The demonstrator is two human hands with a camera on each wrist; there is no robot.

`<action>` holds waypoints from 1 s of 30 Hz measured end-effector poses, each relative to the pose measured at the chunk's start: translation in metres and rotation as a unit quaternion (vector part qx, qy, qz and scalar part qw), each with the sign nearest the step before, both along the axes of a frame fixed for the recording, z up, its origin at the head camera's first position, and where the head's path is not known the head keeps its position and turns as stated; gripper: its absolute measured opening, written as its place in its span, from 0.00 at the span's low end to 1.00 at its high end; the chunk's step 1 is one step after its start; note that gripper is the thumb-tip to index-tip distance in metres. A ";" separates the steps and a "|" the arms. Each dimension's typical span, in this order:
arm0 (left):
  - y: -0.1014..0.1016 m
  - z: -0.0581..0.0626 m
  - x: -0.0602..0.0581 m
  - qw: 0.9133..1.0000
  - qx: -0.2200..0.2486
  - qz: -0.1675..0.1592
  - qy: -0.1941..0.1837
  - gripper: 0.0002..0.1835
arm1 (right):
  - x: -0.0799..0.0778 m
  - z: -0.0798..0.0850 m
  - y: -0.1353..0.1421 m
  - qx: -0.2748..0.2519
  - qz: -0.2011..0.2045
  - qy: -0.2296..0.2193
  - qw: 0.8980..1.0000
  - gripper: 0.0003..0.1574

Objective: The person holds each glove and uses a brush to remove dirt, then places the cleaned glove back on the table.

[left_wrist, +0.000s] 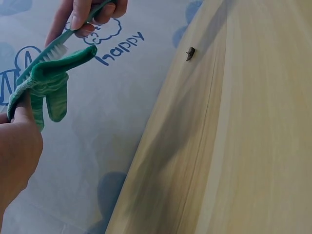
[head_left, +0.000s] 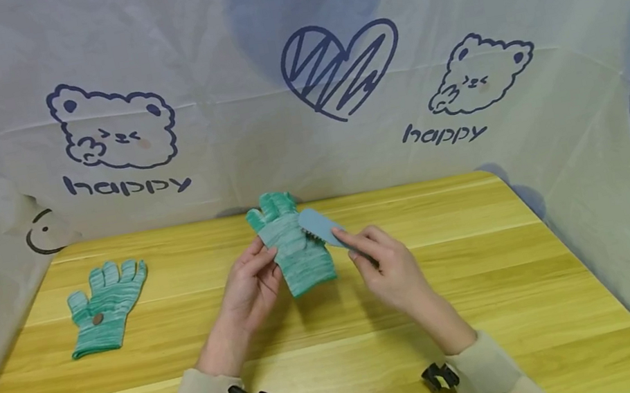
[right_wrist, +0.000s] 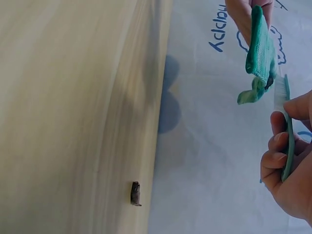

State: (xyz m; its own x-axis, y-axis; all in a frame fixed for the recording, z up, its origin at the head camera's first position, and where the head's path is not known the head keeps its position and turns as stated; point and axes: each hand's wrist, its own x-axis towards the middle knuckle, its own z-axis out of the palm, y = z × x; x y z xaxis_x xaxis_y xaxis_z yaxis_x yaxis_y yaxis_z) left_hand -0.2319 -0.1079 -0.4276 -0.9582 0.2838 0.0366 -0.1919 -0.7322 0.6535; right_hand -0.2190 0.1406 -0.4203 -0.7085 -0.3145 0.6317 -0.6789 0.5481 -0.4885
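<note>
Left hand (head_left: 250,285) pinches a glove (head_left: 305,265) by its left edge; right hand (head_left: 390,269) grips a brush (head_left: 317,223).

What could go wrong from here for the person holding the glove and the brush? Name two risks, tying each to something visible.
First, the left hand holds the green glove by one side, raised above the table, so a firm stroke might twist the glove or tug it loose. Second, the brush in the right hand is at the glove's opposite edge, so it could slip off the fabric.
</note>
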 end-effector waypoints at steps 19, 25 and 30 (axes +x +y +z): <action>-0.006 0.001 -0.002 0.996 0.077 0.003 0.045 0.20 | -0.010 -0.010 0.012 -0.027 -0.025 -0.003 0.999 0.26; -0.006 0.002 -0.002 0.996 0.078 -0.006 0.046 0.20 | -0.007 -0.004 0.010 -0.042 -0.014 0.000 0.999 0.27; -0.004 0.000 -0.001 0.997 0.065 -0.009 0.051 0.20 | -0.003 -0.001 0.005 -0.045 0.006 0.005 0.999 0.27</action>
State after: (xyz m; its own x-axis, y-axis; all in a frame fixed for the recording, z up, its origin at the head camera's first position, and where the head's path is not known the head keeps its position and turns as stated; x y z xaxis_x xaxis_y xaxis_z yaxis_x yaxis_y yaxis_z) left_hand -0.2330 -0.1124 -0.4276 -0.9421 0.2882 0.1711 -0.1438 -0.8086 0.5705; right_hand -0.2217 0.1455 -0.4212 -0.6988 -0.2644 0.6647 -0.6899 0.4945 -0.5286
